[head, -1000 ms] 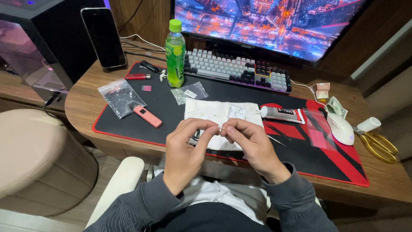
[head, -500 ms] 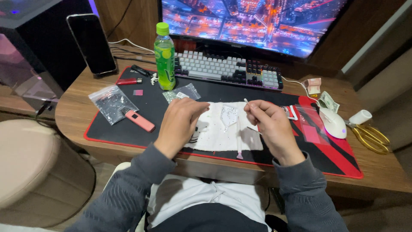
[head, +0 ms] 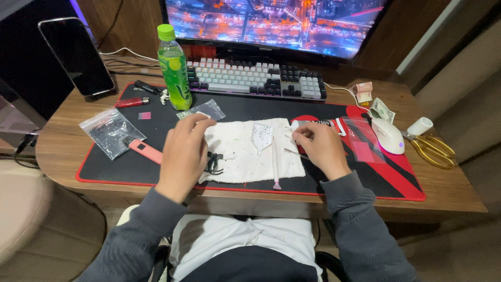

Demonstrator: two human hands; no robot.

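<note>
Left hand: I see my left hand in the middle left of the frame, palm down, fingers loosely curled, its fingertips on the left edge of the white cloth; it pinches nothing that I can make out
Right hand: my right hand sits right of centre, fingers bent together at the cloth's upper right corner; I cannot tell whether they grip anything, though a thin metal pin shows just beside its lower fingers
White cloth: spread flat on the black and red desk mat, centre of the frame, between both hands
Pliers: small black pliers lie on the cloth's left part, just beside my left hand
Pink stick: a slim pink tool lies upright in the picture on the cloth, its tip past the lower edge
Small pouch: a pale speckled pouch rests on the cloth above centre
Upper left: a green bottle stands at the mat's top edge, a dark phone leans further left
Left: a clear bag and a pink flat device lie near my left hand
Top: a keyboard under a lit monitor
Right: a white mouse on the mat, gold scissors on the wooden desk beyond it
</note>
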